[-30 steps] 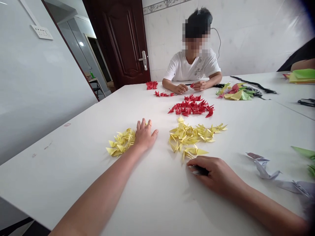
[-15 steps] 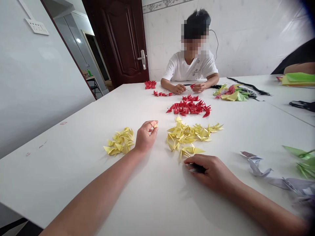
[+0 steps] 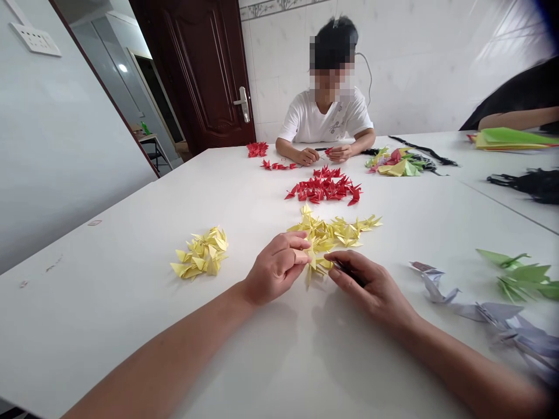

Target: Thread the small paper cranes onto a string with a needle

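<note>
Yellow origami cranes (image 3: pixel 325 235) lie in a loose pile near the middle of the white tabletop (image 3: pixel 87 279). The left hand (image 3: pixel 275 269) is at the pile's near edge, with thumb and fingers pinching a single yellow crane (image 3: pixel 311 260). The right hand (image 3: pixel 369 285) is curled and pinches a dark slender item (image 3: pixel 345 272), whose tip is just beside that crane. A second yellow pile (image 3: pixel 201 254) lies to the left, and a red crane pile (image 3: pixel 323 187) lies beyond the first pile. Grey printed cranes (image 3: pixel 493 314) and green cranes (image 3: pixel 515 276) lie toward the right edge. A seated person (image 3: pixel 325 119) works at the far edge, both hands (image 3: pixel 305 156) raised together above the tabletop.
</note>
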A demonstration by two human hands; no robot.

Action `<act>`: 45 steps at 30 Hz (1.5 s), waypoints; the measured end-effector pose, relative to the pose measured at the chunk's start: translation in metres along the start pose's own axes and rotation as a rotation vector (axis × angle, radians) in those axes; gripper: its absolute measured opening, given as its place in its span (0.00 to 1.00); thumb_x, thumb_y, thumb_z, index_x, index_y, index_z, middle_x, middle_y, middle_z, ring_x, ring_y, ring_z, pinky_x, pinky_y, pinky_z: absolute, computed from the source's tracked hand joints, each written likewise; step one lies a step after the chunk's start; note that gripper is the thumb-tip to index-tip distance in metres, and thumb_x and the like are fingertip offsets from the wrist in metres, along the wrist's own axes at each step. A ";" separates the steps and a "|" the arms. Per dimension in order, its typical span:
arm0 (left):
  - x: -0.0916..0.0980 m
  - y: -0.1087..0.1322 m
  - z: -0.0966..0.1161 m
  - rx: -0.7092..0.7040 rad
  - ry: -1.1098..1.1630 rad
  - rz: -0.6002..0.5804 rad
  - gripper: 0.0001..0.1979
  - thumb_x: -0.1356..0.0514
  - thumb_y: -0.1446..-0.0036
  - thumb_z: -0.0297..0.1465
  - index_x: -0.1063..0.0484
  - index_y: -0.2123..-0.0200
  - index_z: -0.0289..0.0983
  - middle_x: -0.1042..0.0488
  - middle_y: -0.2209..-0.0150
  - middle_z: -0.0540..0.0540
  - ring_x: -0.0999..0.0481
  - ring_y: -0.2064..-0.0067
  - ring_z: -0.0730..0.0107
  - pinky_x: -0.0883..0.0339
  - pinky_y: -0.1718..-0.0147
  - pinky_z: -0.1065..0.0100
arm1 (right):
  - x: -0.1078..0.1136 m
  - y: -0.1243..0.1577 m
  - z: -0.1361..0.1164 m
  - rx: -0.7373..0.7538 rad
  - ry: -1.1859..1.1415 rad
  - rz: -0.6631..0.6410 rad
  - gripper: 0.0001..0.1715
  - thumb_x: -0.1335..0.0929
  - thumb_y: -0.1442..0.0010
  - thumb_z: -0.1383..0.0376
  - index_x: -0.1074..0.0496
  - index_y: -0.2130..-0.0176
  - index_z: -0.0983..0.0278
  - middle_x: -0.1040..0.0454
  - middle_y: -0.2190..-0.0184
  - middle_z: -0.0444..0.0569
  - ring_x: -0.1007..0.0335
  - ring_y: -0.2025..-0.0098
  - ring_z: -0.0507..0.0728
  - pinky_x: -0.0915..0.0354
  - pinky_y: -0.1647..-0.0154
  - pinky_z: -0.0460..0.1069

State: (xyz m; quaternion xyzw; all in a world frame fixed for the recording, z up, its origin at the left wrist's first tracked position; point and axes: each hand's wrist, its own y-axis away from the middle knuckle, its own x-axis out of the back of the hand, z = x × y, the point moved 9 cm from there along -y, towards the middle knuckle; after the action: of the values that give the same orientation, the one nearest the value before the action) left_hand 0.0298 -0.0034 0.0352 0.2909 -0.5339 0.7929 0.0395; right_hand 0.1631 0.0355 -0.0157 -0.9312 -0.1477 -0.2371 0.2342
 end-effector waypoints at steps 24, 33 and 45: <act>-0.020 0.002 0.013 -0.080 -0.032 -0.210 0.06 0.45 0.43 0.23 0.30 0.66 0.36 0.31 0.49 0.37 0.35 0.42 0.59 0.30 0.50 0.57 | -0.007 0.000 -0.001 0.053 0.101 -0.022 0.15 0.38 0.39 0.59 0.27 0.59 0.63 0.24 0.66 0.50 0.28 0.66 0.56 0.33 0.67 0.48; -0.021 0.003 0.014 -0.087 -0.023 -0.207 0.05 0.45 0.44 0.21 0.30 0.68 0.34 0.30 0.50 0.34 0.35 0.43 0.57 0.30 0.51 0.57 | -0.009 0.001 -0.002 0.082 0.108 -0.035 0.15 0.39 0.38 0.60 0.28 0.60 0.64 0.25 0.67 0.49 0.29 0.68 0.55 0.34 0.68 0.47; -0.021 0.002 0.015 -0.086 -0.043 -0.214 0.06 0.46 0.43 0.21 0.30 0.68 0.34 0.30 0.51 0.35 0.34 0.43 0.58 0.30 0.51 0.58 | -0.011 0.000 0.000 0.083 0.099 -0.058 0.15 0.39 0.37 0.61 0.27 0.60 0.64 0.26 0.69 0.49 0.30 0.69 0.54 0.35 0.68 0.46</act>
State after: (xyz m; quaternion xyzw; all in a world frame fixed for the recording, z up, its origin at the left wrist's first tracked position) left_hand 0.0529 -0.0123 0.0267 0.3613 -0.5341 0.7541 0.1249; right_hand 0.1538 0.0336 -0.0211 -0.9033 -0.1723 -0.2831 0.2725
